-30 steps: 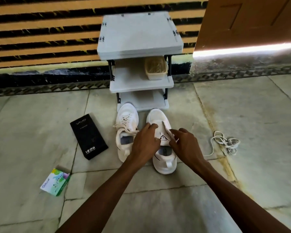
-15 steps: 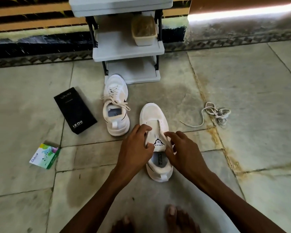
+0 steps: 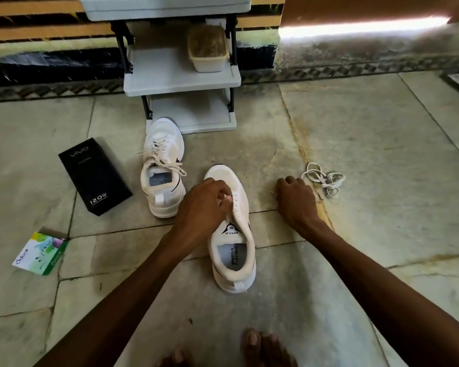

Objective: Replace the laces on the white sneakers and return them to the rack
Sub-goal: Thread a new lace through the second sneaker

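The rack [image 3: 182,75] stands at the back, with a container [image 3: 208,49] on its middle shelf. The laced sneaker [image 3: 162,168] lies just before it on the floor [image 3: 382,154]. The unlaced sneaker [image 3: 231,234] is nearer and to the right, under the left hand [image 3: 204,207]. A box [image 3: 94,176] and a packet [image 3: 40,252] lie left. The loose lace [image 3: 323,180] lies right, beside the right hand [image 3: 294,200].

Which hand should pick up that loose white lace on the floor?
Probably the right. The right hand sits on the floor just beside the loose lace, while the left hand is busy pinching the unlaced sneaker.
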The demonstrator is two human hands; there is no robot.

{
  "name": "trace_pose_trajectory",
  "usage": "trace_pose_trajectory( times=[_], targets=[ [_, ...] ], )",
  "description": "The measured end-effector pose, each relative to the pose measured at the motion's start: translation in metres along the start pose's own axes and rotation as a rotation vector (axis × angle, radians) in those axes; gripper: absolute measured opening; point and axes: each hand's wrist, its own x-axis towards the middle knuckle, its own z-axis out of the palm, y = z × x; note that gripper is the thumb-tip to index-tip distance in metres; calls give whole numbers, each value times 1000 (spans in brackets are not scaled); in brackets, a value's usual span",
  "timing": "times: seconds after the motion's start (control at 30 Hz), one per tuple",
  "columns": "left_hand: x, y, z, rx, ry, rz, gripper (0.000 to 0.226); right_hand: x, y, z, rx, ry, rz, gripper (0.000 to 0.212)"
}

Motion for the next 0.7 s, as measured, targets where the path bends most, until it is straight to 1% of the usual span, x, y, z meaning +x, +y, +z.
trace_pose_trajectory(
  times=[0.03,0.07,0.1,0.17,0.23,0.3,0.37,0.43,0.53,0.63,0.7],
  targets=[
    [2,-2,-1,-12,3,-10,10,-1,0,1,23,23,12,17],
    [3,-4,-2,-27,14,-13,11,-3,-2,0,127,36,32,13],
    [4,-8,-3,-34,31,-2,11,-5,-7,-5,286,30,50,9],
    [4,-13,-6,-25,81,63,13,-10,-24,-21,586,-8,25,16],
    [4,-13,-10,-65,109,110,14,-17,-42,-39,730,-38,-50,18],
    [4,-9,-13,-210,79,99,12,-24,-57,-51,784,-51,-89,15],
    [4,-7,-16,-395,45,39,13,-27,-67,-56,805,-64,-101,11],
    [2,-6,-18,-486,33,7,16,-27,-73,-59,795,-59,-108,9],
    [-3,-4,-21,-445,44,33,23,-26,-78,-61,772,-45,-102,7],
    [-5,-5,-24,-318,95,62,11,-26,-82,-63,752,-9,-98,5],
    [-6,-6,-23,-295,118,44,9,-25,-85,-64,705,23,-107,5]
  ],
)
